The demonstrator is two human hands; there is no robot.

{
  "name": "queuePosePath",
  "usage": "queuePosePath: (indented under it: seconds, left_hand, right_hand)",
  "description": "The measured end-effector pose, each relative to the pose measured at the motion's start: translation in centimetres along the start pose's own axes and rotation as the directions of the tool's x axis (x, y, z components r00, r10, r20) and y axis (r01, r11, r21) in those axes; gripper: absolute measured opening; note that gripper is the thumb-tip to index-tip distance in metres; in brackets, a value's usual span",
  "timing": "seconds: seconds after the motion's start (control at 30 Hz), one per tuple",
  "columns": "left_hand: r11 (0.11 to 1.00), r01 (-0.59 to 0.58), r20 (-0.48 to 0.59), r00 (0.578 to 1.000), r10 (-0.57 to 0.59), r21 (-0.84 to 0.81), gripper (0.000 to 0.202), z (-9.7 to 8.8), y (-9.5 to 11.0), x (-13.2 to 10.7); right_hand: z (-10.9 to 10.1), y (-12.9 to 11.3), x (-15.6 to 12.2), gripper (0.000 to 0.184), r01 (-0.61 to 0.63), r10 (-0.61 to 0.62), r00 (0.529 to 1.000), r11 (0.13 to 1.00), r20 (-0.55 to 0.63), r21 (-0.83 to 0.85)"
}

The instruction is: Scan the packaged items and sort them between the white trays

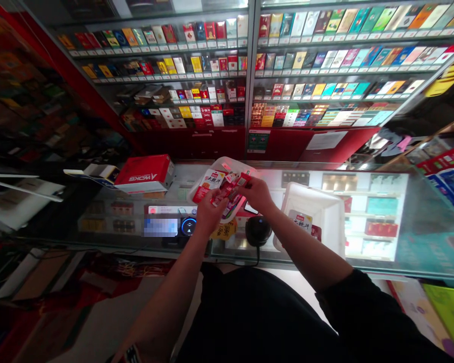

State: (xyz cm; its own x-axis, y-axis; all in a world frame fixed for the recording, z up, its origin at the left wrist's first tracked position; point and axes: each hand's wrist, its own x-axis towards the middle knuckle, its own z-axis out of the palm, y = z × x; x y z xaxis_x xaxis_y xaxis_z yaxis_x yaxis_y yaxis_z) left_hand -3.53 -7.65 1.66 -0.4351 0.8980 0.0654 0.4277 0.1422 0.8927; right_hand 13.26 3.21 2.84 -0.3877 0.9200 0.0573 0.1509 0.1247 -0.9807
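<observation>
Red foil-like packets are bunched between the two hands at the centre of the frame, above a white plastic tub. The fingers of the left hand are closed on the lower left of the bunch; those of the right hand are pinched on its upper right end. How many packets are gripped cannot be told, since they overlap and the fingers cover parts of them. Larger white-and-red pouches show in the tub, whose near side is partly hidden by the left hand.

Right of centre, the right forearm cuts across a white tray, where another pouch is partly visible. Both containers stand on the glass bench. Between them sits a black rounded device, its upper right edge close to the forearm. Left of the left wrist, a pixelated screen is unreadable. Cigarette-style boxes fill the upper shelves, their lettering mostly too small to read.
</observation>
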Motion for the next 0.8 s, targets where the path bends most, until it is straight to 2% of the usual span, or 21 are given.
queuePosePath:
  seconds: [0.07, 0.13, 0.23, 0.37, 0.6, 0.8]
  left_hand:
    - [0.96, 0.128, 0.107, 0.989, -0.104, -0.249, 0.052, 0.8, -0.7, 0.1]
    - [0.863, 0.225, 0.182, 0.971, -0.157, -0.453, 0.059, 1.7, -1.0, 0.1]
    - [0.752, 0.31, 0.241, 0.949, -0.205, -0.581, 0.062, 2.8, -1.0, -0.1]
    - [0.704, 0.371, 0.274, 0.928, -0.253, -0.606, 0.056, 3.6, -0.7, -0.3]
    - [0.723, 0.367, 0.264, 0.929, -0.258, -0.585, 0.051, 4.4, -0.8, -0.3]
    - [0.758, 0.357, 0.259, 0.932, -0.253, -0.546, 0.047, 4.5, -1.0, 0.5]
  right_hand:
    - [-0.5, 0.0, -0.4, 0.029, -0.02, 0.024, 1.0, 0.984, -0.018, 0.18]
    - [-0.8, 0.2, -0.8, 0.035, -0.039, 0.053, 0.998, 0.949, -0.036, 0.312]
    - [-1.0, 0.6, -1.4, 0.04, -0.091, 0.124, 0.991, 0.91, -0.057, 0.405]
    - [-1.5, 1.2, -2.0, 0.039, -0.138, 0.199, 0.974, 0.897, -0.105, 0.419]
    - [-2.9, 1.7, -2.6, 0.049, -0.152, 0.265, 0.955, 0.823, -0.133, 0.548]
    - [-5.2, 3.4, -3.2, 0.045, -0.184, 0.301, 0.931, 0.875, -0.205, 0.448]
